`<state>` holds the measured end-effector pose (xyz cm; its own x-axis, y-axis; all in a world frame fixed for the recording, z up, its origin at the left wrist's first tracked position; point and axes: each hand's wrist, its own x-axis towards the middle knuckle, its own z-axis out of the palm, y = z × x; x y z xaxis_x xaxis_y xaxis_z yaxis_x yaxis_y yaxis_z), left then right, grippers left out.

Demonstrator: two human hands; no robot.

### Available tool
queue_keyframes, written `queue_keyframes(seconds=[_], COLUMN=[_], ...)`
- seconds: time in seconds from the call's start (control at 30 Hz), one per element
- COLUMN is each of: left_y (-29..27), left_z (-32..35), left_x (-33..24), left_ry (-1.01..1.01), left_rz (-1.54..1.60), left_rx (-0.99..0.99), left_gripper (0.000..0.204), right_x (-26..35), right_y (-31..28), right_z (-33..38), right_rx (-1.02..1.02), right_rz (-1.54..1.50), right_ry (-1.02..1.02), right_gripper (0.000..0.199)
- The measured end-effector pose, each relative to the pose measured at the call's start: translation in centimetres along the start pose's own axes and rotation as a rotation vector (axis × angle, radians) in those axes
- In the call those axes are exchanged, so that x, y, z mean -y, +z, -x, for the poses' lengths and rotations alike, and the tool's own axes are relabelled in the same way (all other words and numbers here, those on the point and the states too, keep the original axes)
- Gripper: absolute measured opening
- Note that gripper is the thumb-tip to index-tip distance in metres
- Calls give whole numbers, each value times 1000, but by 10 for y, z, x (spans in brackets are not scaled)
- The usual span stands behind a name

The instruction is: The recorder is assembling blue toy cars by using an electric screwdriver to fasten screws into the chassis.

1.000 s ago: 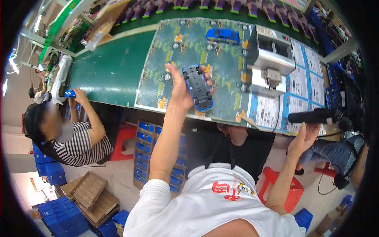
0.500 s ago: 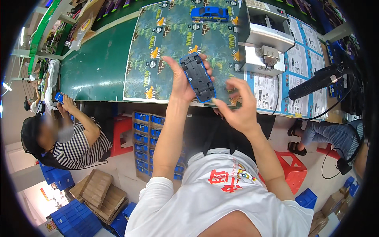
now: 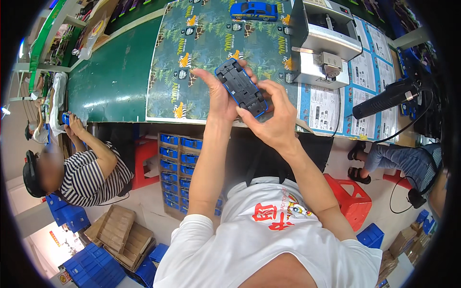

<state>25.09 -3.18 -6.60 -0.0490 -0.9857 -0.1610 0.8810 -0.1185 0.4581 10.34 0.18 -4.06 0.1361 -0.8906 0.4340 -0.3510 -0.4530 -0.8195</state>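
Note:
A blue toy car [image 3: 241,88] lies upside down in my hands, its black underside and wheels facing up. My left hand [image 3: 222,96] cradles it from below and the left side, thumb stretched out and fingertips curled round the far edge. At the near end my right hand [image 3: 276,117] grips the car between thumb and fingers. Beyond them a second blue toy car [image 3: 253,11] stands upright on the printed sheet [image 3: 206,53] covering the bench. To the right of my hands is a metal bench machine [image 3: 321,67].
A black cylindrical tool [image 3: 384,100] juts in over printed sheets at the right. Below the bench stands a box of blue toy cars [image 3: 182,168]. A red stool [image 3: 348,199] is beside me. At the left, a co-worker in a striped shirt [image 3: 91,170] holds something blue.
My right hand has come in leftward and closed on the near end of the toy car. The car is turned slightly in my left hand.

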Motion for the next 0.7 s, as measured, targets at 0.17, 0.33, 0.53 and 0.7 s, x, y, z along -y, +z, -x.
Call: queue_keyframes(seconds=[0.17, 0.33, 0.53, 0.7], left_y=[2, 4, 6, 0], left_z=[2, 1, -1, -9], left_x=[-1, 1, 11, 4], left_ry=[3, -7, 15, 28], left_rz=[48, 66, 121, 65], left_rx=[-21, -36, -33, -48], left_gripper=[108, 109, 107, 105], right_x=[-16, -14, -12, -10], right_y=[-9, -10, -9, -17], right_z=[6, 4, 6, -13], right_rx=[25, 30, -59, 68], right_rz=[-333, -345, -23, -141], right_ry=[104, 124, -219, 19], right_gripper=[27, 17, 20, 17])
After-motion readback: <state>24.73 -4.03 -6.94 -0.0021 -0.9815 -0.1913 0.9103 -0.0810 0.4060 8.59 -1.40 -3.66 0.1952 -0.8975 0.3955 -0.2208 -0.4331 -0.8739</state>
